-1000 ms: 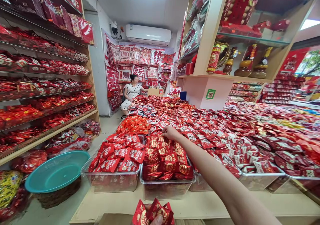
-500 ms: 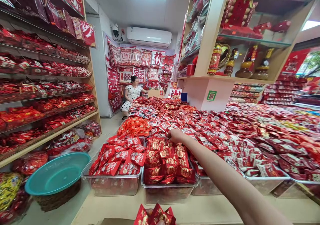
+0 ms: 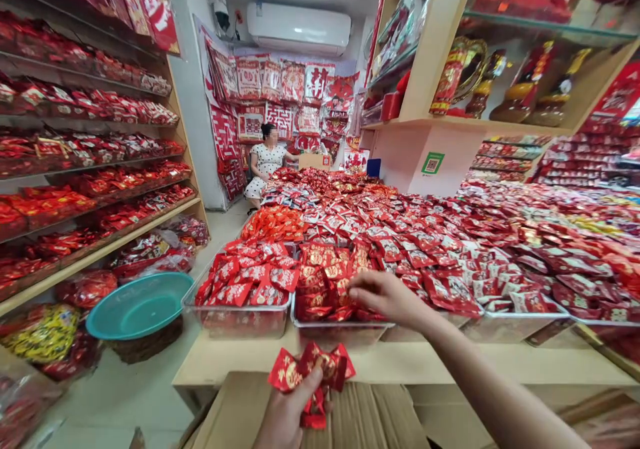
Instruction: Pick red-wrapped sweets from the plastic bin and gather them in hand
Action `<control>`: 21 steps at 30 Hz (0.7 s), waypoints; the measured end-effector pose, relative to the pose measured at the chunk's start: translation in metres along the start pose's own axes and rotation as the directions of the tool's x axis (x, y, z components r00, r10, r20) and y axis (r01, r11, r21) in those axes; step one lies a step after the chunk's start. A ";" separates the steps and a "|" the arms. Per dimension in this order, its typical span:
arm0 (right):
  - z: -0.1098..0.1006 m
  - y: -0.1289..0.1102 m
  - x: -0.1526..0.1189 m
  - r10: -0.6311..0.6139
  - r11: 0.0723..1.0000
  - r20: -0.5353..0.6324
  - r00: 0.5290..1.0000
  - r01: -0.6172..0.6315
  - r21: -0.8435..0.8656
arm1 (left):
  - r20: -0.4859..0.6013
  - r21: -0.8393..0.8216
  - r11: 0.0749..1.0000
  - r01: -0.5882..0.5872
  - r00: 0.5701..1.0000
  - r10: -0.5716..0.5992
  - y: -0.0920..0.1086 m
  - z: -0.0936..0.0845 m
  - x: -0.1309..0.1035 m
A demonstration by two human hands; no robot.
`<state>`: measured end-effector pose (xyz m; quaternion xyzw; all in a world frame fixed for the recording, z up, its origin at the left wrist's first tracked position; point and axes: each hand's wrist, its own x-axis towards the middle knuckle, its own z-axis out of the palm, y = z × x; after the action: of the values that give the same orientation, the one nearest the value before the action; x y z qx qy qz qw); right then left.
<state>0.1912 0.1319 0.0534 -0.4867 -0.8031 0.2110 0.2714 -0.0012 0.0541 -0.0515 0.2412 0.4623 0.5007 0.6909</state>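
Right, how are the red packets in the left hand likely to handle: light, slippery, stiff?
The red packets are probably light, since the left hand holds several. Their glossy wrappers may feel slippery. The flared ends look thin, so they might crumple.

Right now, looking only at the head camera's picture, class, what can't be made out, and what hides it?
All in the head view:
Number of packets in the left hand: they overlap.
Whether the right hand holds anything: its curled fingers hide the palm.
Inside of the basket: covered by the basin.
Cardboard: cut off by the bottom edge.
Code: too small to read.
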 end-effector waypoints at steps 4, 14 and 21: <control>0.048 -0.011 -0.065 0.061 0.990 0.011 0.998 -0.062 0.129 | 0.130 -0.056 0.998 0.013 0.992 -0.006 0.004 0.002 -0.006; 0.112 0.001 -0.071 0.243 0.711 -0.084 0.966 -0.119 0.693 | 0.214 0.112 0.983 -0.143 0.970 0.117 0.000 0.005 -0.007; 0.124 0.010 -0.076 0.320 0.528 -0.130 0.939 -0.063 0.847 | 0.061 0.178 0.977 -0.122 0.992 0.112 -0.009 -0.002 0.007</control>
<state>0.1473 0.0589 -0.0645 -0.4096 -0.5030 0.5259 0.5501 0.0017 0.0571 -0.0620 0.3425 0.4732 0.4901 0.6470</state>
